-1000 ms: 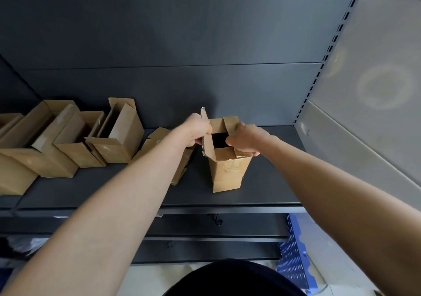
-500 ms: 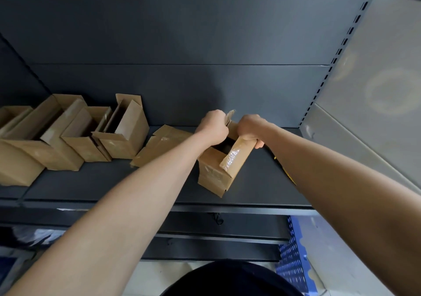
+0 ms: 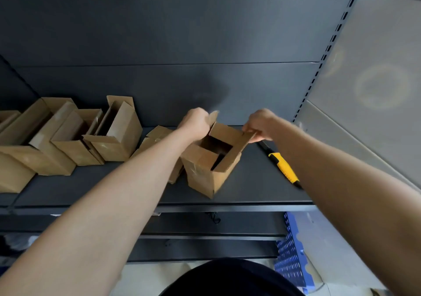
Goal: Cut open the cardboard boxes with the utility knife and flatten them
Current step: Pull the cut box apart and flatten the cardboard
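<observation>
Currently both hands are on one small corrugated cardboard box (image 3: 211,170), which sits tilted on the dark matte metal shelf (image 3: 250,181), one corner toward the camera. Left hand (image 3: 196,123) is closed around the upright top flap on the far-left side, flap tip poking up past the knuckles. Right hand (image 3: 262,124) pinches the far-right flap edge between thumb and fingers. Box top is open: flaps spread, dark rectangular cavity visible inside. Plain brown kraft surface, sharp folded edges, faint glossy patches low on the near-left face, possibly tape.

Utility knife (image 3: 282,168) lies flat on the shelf just right of the box, not touched by either hand. Yellow body with black ends, long and slim, angled diagonally; its near end is hidden under the right forearm.

Left of the held box, flattened cardboard pieces (image 3: 157,136) lie on the shelf, partly behind the left forearm. Further left, a row of opened boxes (image 3: 75,136), same brown cardboard, flaps up, leaning against each other.

Shelf back panel (image 3: 182,45) is smooth dark grey sheet metal; a slotted upright (image 3: 328,51) runs along its right edge. A blue perforated crate (image 3: 291,259) sits below right.
</observation>
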